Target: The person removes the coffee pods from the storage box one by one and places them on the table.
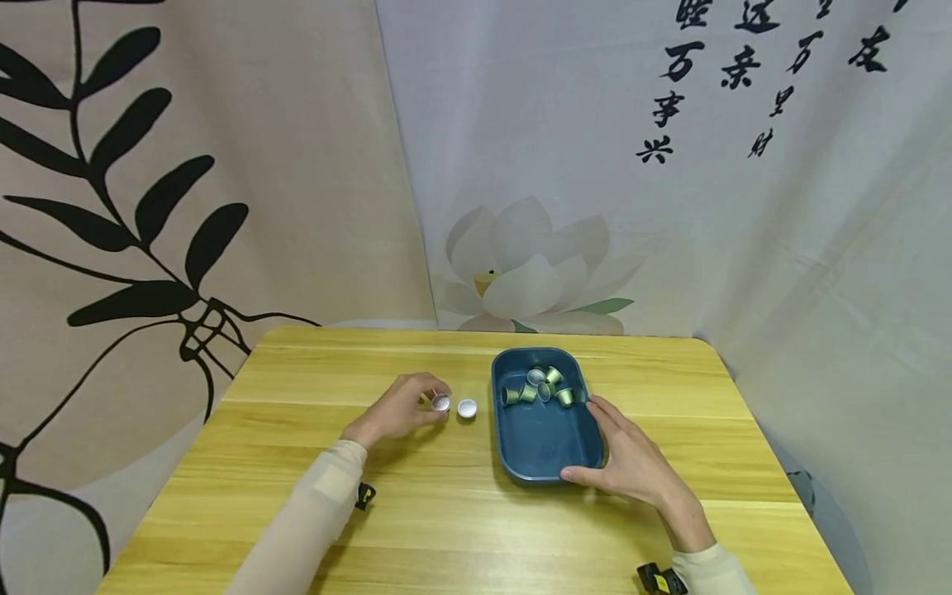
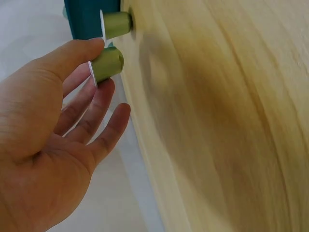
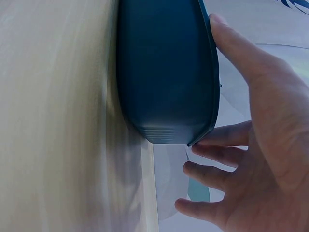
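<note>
Between thumb and fingers, my left hand (image 1: 405,406) pinches a green coffee capsule (image 2: 108,65) by its white-lidded end. The lid faces up, and the capsule is seen side-on in the left wrist view. Just right of it a second capsule (image 1: 467,408) stands lid up on the table. Further right lies a dark blue tray (image 1: 550,446) with several green capsules (image 1: 546,390) in its far half. My right hand (image 1: 632,459) touches the tray's near right corner, the thumb on the near rim and extended fingers along the right side.
The light wooden table (image 1: 424,529) carries the tray right of its middle. Behind it hangs a pale curtain (image 1: 327,165) with printed leaves, a flower and dark writing. A small black band piece (image 1: 364,496) sits at the left wrist.
</note>
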Demonstrator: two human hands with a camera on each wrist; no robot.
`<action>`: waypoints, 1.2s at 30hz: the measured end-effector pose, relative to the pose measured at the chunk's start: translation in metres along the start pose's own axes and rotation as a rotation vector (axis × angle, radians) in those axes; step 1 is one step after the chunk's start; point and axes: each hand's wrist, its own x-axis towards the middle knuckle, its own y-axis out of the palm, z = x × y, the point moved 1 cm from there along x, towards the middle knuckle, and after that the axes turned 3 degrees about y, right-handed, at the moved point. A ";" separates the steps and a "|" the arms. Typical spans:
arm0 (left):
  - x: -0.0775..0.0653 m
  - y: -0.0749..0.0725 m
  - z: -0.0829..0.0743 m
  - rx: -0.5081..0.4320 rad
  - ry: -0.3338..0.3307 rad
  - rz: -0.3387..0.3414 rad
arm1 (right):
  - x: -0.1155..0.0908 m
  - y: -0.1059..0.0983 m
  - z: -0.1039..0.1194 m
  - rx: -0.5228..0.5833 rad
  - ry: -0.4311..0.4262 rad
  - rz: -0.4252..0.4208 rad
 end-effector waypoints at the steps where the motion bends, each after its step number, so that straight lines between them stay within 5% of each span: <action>1: 0.000 0.001 0.000 -0.004 -0.005 0.001 | 0.000 0.000 0.000 0.004 0.000 0.001; 36: 0.003 0.013 0.005 0.016 -0.035 0.011 | 0.000 0.001 0.000 0.006 0.003 0.002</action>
